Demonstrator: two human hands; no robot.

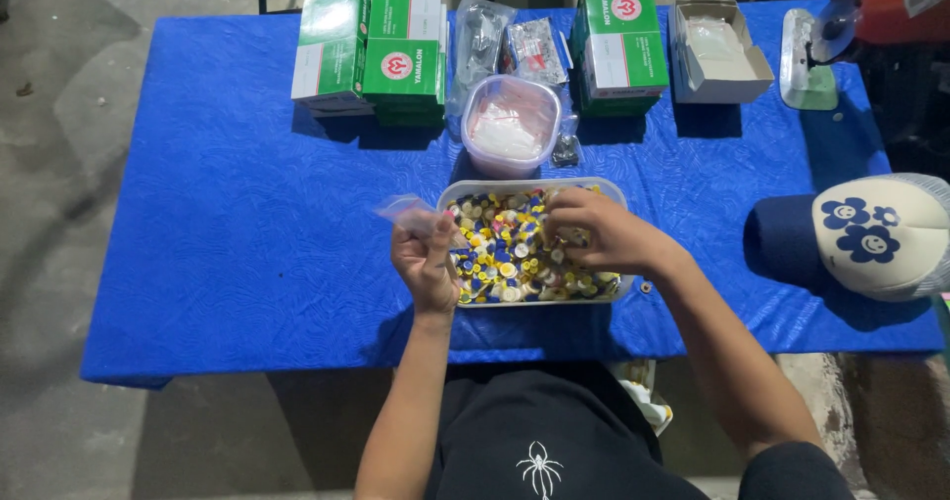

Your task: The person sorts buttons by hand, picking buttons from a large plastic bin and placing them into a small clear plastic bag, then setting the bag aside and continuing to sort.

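Tray: clear tray of coloured caps, frame centre.
Left grip: pinches small clear bag.
Right grip: closed among caps.
Desk: blue cloth, green boxes at top.
Room: grey concrete floor.

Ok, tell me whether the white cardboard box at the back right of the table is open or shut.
Open: the white cardboard box has its flaps folded out, and pale contents show inside.

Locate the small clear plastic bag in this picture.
In the head view, the small clear bag is pinched in the left hand, just left of the tray of coloured buttons.
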